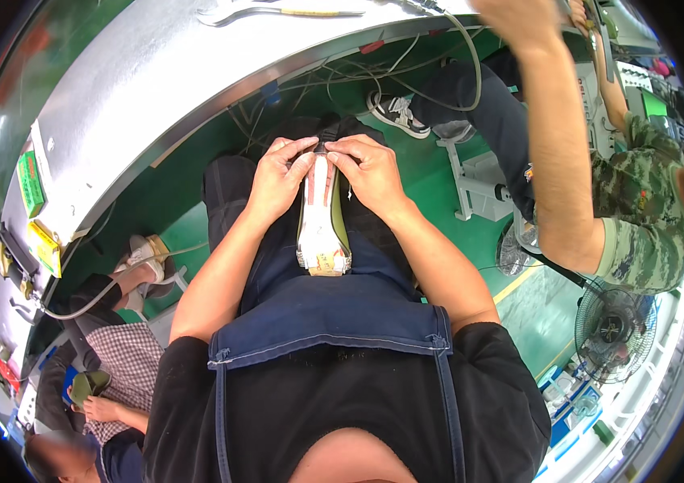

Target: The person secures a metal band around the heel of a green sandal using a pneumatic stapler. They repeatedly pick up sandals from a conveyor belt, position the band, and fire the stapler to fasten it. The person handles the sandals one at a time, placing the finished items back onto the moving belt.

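A white and olive-green shoe upper is held upright on the dark-blue apron lap (below the grey metal worktop's edge), pinched at its top by the left hand and right hand.

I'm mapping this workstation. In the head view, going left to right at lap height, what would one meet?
Co-worker's raised foot → left hand → shoe upper → right hand → white stand → co-worker's bare forearm.

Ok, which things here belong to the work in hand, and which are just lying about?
In hand:
- shoe, on the lap
- left hand and right hand, pinching its far end

Lying about:
- wrench on the grey table
- green box
- floor fan
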Tool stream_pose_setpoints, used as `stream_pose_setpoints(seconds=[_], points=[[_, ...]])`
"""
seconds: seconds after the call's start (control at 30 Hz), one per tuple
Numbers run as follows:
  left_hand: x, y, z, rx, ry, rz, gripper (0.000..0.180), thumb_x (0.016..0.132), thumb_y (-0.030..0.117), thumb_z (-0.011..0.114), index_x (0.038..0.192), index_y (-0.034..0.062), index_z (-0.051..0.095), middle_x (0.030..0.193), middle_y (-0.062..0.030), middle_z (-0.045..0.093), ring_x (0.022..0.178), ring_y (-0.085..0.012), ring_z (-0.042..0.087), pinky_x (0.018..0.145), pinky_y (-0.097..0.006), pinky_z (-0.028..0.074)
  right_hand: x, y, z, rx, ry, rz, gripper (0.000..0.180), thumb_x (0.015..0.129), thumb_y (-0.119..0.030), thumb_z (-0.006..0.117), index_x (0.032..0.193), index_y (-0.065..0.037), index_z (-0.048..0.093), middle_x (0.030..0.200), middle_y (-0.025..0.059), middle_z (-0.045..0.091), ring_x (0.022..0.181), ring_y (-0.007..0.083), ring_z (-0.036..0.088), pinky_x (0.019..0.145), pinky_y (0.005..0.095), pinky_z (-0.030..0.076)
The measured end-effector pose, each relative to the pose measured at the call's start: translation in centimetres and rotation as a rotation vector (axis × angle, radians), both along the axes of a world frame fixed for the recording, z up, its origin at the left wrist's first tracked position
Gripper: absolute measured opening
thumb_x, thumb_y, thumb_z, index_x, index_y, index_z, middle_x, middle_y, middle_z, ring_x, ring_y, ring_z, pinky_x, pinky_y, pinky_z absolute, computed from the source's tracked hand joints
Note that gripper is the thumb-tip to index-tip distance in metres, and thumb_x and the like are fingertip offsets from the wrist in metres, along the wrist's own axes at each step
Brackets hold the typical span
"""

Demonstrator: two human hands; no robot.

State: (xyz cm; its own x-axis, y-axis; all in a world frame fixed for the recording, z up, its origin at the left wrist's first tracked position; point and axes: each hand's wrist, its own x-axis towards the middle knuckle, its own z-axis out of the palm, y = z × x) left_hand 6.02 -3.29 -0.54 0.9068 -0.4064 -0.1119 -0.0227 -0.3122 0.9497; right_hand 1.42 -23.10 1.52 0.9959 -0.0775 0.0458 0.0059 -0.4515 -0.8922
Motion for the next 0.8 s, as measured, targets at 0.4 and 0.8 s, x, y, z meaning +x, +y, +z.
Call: stream_pose_setpoints(seconds=[0.4, 0.8], points=[[0.7, -1.1, -0.3, -0.068, 0.04, 0.112, 0.026, 0.097, 0.018, 0.066, 0.109, -0.0038, 0.073, 0.118, -0.0158, 0.073, 0.105, -0.024, 0.069, 0.084, -0.037, 0.055, -1.0, 0.0, -0.9, 0.279, 0.001, -0.049, 0.018, 0.097, -0.01, 0.071, 0.113, -0.002, 0.075, 0.109, 0.0127, 0.073, 0.103, 0.0264, 0.07, 0.092, 0.0358, 0.054], [2.0, -0.6, 0.1, -0.172, 0.373, -0.013, 0.028, 0.099, 0.014, 0.07, 0.122, -0.0012, 0.064, 0.111, -0.0109, 0.07, 0.104, -0.0204, 0.062, 0.092, -0.039, 0.052, 0.7, -1.2, -1.3, -0.302, -0.299, 0.136, 0.036, 0.096, -0.012, 0.076, 0.126, 0.002, 0.063, 0.118, 0.0086, 0.069, 0.106, 0.0206, 0.065, 0.091, 0.0391, 0.054]])
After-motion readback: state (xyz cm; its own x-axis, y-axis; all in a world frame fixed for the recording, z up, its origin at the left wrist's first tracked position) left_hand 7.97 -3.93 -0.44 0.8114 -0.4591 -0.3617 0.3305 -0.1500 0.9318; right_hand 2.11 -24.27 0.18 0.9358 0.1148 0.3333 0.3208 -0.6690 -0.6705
